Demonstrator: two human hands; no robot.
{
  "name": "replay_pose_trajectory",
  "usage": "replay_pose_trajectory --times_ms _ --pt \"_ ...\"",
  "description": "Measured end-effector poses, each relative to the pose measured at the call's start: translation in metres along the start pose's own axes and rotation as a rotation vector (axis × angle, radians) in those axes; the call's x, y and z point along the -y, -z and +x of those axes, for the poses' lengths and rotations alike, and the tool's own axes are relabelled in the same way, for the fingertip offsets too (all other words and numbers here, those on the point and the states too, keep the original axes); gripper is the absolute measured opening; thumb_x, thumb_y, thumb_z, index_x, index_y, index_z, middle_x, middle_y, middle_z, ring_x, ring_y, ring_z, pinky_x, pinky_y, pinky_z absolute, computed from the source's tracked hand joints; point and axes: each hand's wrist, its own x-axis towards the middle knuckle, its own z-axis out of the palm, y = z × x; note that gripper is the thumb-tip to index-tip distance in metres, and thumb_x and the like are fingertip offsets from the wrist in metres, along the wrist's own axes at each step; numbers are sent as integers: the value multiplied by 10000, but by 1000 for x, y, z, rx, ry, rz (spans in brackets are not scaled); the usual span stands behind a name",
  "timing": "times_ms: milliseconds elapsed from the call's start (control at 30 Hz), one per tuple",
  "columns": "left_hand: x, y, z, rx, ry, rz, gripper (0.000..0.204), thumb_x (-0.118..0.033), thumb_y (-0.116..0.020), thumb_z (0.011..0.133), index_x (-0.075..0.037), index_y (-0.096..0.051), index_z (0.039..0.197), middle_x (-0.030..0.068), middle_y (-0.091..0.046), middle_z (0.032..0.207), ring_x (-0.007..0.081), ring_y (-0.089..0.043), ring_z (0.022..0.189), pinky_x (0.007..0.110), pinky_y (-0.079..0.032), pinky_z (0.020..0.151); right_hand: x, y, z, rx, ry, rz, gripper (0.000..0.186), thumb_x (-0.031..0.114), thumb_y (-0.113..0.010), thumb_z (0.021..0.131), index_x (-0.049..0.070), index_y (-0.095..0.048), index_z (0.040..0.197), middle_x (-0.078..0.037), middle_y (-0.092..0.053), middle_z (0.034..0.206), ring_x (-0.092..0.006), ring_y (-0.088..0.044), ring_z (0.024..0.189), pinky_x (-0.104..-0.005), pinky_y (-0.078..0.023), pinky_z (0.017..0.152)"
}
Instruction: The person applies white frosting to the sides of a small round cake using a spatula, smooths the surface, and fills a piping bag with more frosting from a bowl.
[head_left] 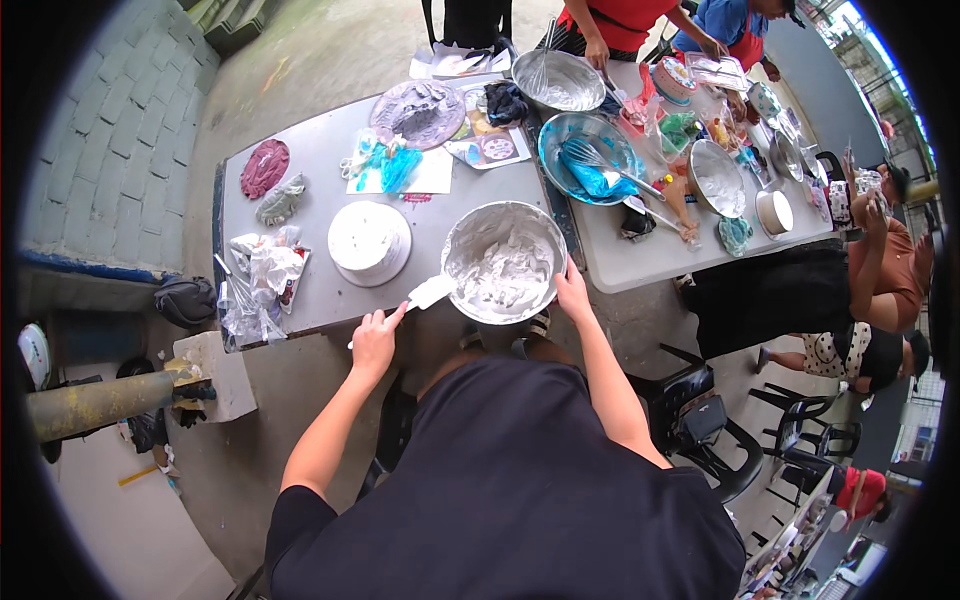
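Observation:
My left hand (374, 338) is closed round the handle of a white spatula (432, 292), whose blade reaches the left rim of a metal mixing bowl (462, 232). White frosting (508, 262) is smeared over the inside of that bowl and heaped in it. At the bowl's right side, my right hand (573, 291) grips the rim. The bowl is at the table's near edge, tilted toward me. Just left of it stands a white-frosted round cake (368, 240) on a round white base.
Plastic bags (265, 280) lie at the table's left end. Behind the cake are blue piping bags (388, 168) and a plate of purple frosting (418, 112). A second table (630, 262) holds a bowl with a whisk and blue frosting (590, 155). Co-workers (630, 25) stand beyond it; black chairs (700, 425) stand behind me.

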Motion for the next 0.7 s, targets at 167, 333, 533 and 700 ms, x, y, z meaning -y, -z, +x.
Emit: replay_pose_trajectory --times_ms 167,333,533,700 --pt "-3 26 34 116 383 -574 234 -216 -510 855 -140 -623 1045 93 -615 695 276 -568 621 358 -435 565 -2 3 0 -22 49 -65 542 38 -390 806 -5 -292 1337 -137 -486 1219 -175 -473 1098 -260 -362 919" --pt "2 -37 48 379 676 -979 260 -297 -539 825 -82 -676 875 12 -528 524 123 -472 482 299 -359 490 31 -7 -11 -46 -41 -208 528 75 -391 820 -19 -291 1329 -179 -453 1269 -211 -436 1174 -289 -316 977" --pt "12 -36 44 539 708 -984 237 -288 -573 808 -82 -690 785 -30 -446 460 57 -373 407 250 -273 419 30 -4 -15 -77 -71 -219 528 107 -403 828 16 -299 1337 -198 -495 1218 -232 -479 1136 -299 -343 951" --pt "34 -10 32 629 758 -1008 229 -263 -586 802 -60 -689 777 -30 -442 456 50 -353 395 225 -243 399 37 -8 -13 -91 -88 -292 520 120 -397 823 58 -323 1333 -223 -529 1158 -268 -512 1101 -324 -363 932"
